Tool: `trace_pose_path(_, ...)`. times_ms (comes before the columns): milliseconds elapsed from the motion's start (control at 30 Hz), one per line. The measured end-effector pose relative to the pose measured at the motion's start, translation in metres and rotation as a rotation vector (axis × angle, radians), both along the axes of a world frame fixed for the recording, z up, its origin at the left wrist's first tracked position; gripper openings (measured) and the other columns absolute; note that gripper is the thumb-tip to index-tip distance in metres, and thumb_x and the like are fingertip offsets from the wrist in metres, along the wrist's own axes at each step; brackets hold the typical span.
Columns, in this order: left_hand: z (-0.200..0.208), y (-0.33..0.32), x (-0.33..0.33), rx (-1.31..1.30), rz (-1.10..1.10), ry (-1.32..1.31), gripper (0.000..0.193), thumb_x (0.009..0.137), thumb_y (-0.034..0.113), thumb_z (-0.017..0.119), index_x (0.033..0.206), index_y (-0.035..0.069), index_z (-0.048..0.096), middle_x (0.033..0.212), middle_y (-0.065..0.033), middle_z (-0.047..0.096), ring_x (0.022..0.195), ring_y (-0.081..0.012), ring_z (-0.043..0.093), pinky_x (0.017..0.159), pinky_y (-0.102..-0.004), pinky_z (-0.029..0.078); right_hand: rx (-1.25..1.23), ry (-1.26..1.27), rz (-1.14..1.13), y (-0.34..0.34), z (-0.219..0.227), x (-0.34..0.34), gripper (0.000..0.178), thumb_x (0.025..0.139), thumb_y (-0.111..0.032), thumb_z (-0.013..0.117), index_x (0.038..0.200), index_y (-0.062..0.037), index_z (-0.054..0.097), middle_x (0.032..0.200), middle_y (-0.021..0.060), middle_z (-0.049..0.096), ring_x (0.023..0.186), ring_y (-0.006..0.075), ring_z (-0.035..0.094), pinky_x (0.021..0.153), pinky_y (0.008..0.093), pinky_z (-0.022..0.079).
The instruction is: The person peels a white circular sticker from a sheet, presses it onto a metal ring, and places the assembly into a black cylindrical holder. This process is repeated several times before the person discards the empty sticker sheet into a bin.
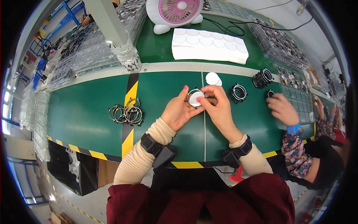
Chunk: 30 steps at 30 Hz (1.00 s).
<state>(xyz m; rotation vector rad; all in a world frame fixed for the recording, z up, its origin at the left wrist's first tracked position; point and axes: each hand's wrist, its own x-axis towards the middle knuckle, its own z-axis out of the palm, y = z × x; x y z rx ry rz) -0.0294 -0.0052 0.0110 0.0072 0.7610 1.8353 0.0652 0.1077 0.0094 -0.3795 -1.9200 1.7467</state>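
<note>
My left hand [176,112] holds a thin metal ring [188,96] upright between thumb and fingers. Inside or against that ring lies a white round disc [194,99]; whether it is seated cannot be made out. My right hand [220,111] pinches the disc, its thumb pressed on the face. Just beyond the right hand lie loose white discs [212,78], overlapping. A pile of several metal rings with black clips [127,112] rests to the left, partly over the striped tape. To the right sits a black-clipped ring [238,93].
Stacked rings [263,78] stand farther right, near a co-worker's hand [284,109] reaching over a small ring piece [269,93]. Across the rail are a sheet stack of white discs [209,44], a pink-and-white fan [175,11] and clear trays [278,39]. A post [128,58] rises at the back left.
</note>
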Motion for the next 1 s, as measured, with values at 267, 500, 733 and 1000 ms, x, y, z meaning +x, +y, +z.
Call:
trace_pose_path(267,-0.004,-0.003,-0.005,0.138,0.037,-0.096,0.032,0.098,0.024,0.027,0.088,-0.002,0.042,0.115,-0.0282,0.047,0.115,-0.036,0.046,0.1,-0.0438,0.039,0.709,0.108,-0.19,0.024,0.02,-0.015,0.01,0.078,-0.003,0.062,0.087,-0.0012,0.059,0.086,0.0079,0.058,0.076,0.0153,0.056,0.068,0.0265,0.044)
trace_pose_path(500,-0.008,-0.001,-0.006,0.158,0.007,-0.146,0.031,0.097,0.021,0.026,0.082,-0.001,0.042,0.115,-0.0313,0.046,0.117,-0.0386,0.044,0.101,-0.044,0.037,0.804,-0.519,-0.134,0.07,0.043,-0.046,0.025,0.072,-0.009,0.068,0.094,-0.0033,0.059,0.093,0.0108,0.058,0.083,0.0228,0.056,0.071,0.0304,0.044)
trace_pose_path(733,-0.015,-0.004,-0.004,0.168,-0.118,-0.074,0.026,0.097,0.021,0.03,0.095,0.0,0.044,0.11,-0.0271,0.052,0.108,-0.0366,0.051,0.094,-0.0425,0.044,1.251,-0.064,-0.021,0.019,0.05,0.001,0.043,0.067,-0.015,0.072,0.106,-0.0053,0.055,0.106,0.0108,0.053,0.096,0.0298,0.051,0.078,0.0332,0.044)
trace_pose_path(1000,0.004,-0.006,0.003,0.076,-0.314,0.045,0.038,0.096,0.026,0.038,0.121,-0.002,0.036,0.113,-0.0251,0.052,0.106,-0.033,0.054,0.091,-0.0401,0.046,1.061,-0.234,-0.105,0.066,0.049,0.056,0.052,0.065,-0.01,0.073,0.112,-0.0056,0.051,0.104,0.0121,0.054,0.096,0.0262,0.053,0.082,0.0339,0.044)
